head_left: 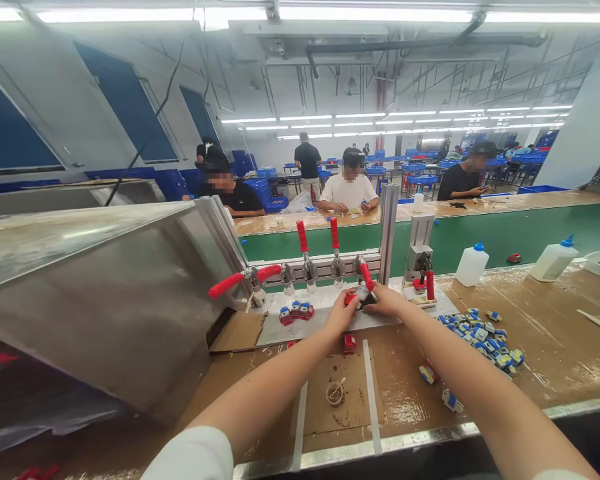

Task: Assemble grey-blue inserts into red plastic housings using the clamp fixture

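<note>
Both arms reach to the right end of a metal fixture plate (325, 320). My left hand (343, 311) is closed at a small red part (351, 300) under the rightmost toggle clamp. Beside it, my right hand (387, 301) curls against a dark piece (367, 303), close below the clamp's red handle (367, 275); what its fingers grip is hidden. Several red-handled clamps stand along the rail (323, 268). To the left on the plate sits a row of red, blue and white blocks (297, 311). A red block (349, 344) lies in front of the plate.
A pile of blue-and-white blocks (485, 340) lies right of my right forearm, with loose blocks (450, 400) nearer. Further right stand white bottles (473, 263) and a second clamp stand (420, 260). A large metal housing (105, 293) borders the left. People sit across the green belt (500, 237).
</note>
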Motion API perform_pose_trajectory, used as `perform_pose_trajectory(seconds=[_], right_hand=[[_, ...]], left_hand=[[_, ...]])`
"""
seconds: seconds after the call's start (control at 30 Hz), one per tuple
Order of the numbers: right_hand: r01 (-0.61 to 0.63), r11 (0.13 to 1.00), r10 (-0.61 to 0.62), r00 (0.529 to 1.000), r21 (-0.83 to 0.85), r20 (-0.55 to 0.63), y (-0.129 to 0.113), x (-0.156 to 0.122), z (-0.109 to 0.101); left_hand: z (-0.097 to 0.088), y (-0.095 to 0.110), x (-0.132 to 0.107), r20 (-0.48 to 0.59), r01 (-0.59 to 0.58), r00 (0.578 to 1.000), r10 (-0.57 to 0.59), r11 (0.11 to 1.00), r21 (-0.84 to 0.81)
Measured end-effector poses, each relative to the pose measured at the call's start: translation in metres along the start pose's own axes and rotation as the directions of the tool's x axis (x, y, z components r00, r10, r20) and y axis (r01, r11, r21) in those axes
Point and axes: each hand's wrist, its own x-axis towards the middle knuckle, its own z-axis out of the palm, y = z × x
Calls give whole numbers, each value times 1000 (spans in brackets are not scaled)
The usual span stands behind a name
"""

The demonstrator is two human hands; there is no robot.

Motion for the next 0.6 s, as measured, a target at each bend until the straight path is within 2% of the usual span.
perform_pose_trajectory(seconds=[0.1, 0.2, 0.4, 0.6], right_hand=[[7, 1000, -6, 997, -15, 73, 6, 18, -1], [6, 1000, -3, 995, -27, 102, 10, 28, 2], [-29, 999, 30, 998, -19, 54, 8, 26, 12], [4, 997, 0, 999, 83, -37, 8, 17, 9]], left_hand=[[-12, 2, -4, 62, 65, 996, -62, 997, -53], [-24, 3, -4, 118, 66, 991, -60, 997, -45], [-41, -1, 2, 103, -92, 992, 79, 988, 125], [-32, -2, 13, 31, -229, 972, 232, 918, 325]])
